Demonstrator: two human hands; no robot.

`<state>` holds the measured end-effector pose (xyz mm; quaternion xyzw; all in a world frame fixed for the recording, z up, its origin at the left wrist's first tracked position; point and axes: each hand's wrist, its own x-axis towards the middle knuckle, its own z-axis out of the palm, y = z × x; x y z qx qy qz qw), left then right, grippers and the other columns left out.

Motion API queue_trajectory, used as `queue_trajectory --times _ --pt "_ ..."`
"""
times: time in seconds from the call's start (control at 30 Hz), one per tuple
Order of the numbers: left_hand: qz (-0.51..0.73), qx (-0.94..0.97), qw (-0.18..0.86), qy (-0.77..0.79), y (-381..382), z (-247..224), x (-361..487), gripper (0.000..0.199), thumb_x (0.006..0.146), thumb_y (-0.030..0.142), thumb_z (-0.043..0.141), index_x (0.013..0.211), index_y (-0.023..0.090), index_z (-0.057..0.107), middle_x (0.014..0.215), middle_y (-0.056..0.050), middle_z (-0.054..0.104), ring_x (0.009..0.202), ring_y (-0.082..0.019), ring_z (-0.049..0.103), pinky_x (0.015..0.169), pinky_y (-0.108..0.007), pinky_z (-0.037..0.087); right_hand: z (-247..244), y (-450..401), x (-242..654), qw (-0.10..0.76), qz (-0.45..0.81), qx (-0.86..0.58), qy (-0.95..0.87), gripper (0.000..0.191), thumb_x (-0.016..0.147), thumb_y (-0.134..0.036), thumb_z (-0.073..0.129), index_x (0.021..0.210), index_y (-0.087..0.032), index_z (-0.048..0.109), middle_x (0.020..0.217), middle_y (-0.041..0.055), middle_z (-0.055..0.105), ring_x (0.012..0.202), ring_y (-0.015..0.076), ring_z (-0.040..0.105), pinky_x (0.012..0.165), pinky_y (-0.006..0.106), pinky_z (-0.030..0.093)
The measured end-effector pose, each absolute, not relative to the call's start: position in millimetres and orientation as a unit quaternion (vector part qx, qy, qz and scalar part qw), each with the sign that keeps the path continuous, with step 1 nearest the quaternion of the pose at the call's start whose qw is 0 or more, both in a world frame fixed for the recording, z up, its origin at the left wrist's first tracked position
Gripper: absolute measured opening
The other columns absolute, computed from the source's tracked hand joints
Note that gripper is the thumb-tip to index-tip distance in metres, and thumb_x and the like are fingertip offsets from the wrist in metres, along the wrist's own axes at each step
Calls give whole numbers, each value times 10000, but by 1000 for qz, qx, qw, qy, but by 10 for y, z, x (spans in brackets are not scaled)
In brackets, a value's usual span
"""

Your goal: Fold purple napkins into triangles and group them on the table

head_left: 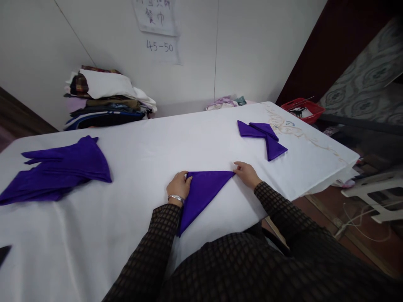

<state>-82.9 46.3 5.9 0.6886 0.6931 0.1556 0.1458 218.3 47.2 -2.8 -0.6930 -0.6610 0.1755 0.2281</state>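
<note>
Your left hand (179, 186) has thumb and fingers pinched on the upper left corner of that purple triangle (203, 195), and your right hand (247, 174) is nipping its right tip. Head cam's got it lying right in front of you on the white-covered surface (147, 155), purple pile (63, 170) off left, folded purple piece (263, 136) farther right.

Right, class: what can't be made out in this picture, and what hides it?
All in the head view:
Purple triangular cloth: underside, hidden by its upper face.
Upper wall paper: top line, cut by the top edge.
Dark object: mostly beyond the left edge.
Red basket: some contents, too small and blurred.
</note>
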Motion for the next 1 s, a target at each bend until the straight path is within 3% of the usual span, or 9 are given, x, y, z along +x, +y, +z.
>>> queue_trajectory --times 0.23,0.4,0.53,0.7,0.87,1.0 --pt "159 687 147 694 460 62 -821 301 867 354 487 1129 242 586 1019 -42 645 910 -203 604 722 -298 448 8 442 2307 273 155 -696 -646 348 784 -168 516 1113 -190 630 883 27 675 783 163 602 775 300 470" --pt "159 693 142 688 469 53 -822 312 871 352 478 1138 228 583 1028 -54 641 929 -211 601 734 -304 450 103 311 1922 343 102 -593 -722 322 888 -269 436 1153 -188 601 1138 96 625 1080 202 554 957 351 419" --pt "155 693 141 690 471 60 -824 309 871 353 475 1130 228 587 1018 -49 648 918 -209 605 724 -297 446 151 232 1277 251 135 -472 -834 439 911 -401 456 1281 -173 512 1348 119 503 1299 230 378 1081 421 277" --pt "149 697 149 685 466 89 -839 312 876 323 448 1146 241 580 1055 -58 647 914 -211 613 701 -297 445 176 326 729 150 127 -408 -891 628 907 -530 400 1412 -161 343 1496 136 284 1393 274 179 1114 498 146" --pt "170 688 168 685 493 73 -852 278 861 282 454 1087 253 614 1043 -57 667 960 -209 613 760 -298 453 28 421 656 102 129 -392 -905 674 920 -558 333 1454 -156 244 1499 138 274 1390 286 185 1102 523 139" --pt "218 674 244 662 523 46 -938 308 801 238 548 1098 205 622 909 -47 693 846 -184 634 772 -294 473 -69 418 683 97 117 -394 -906 727 894 -604 347 1458 -157 240 1494 140 283 1389 294 187 1100 525 137"
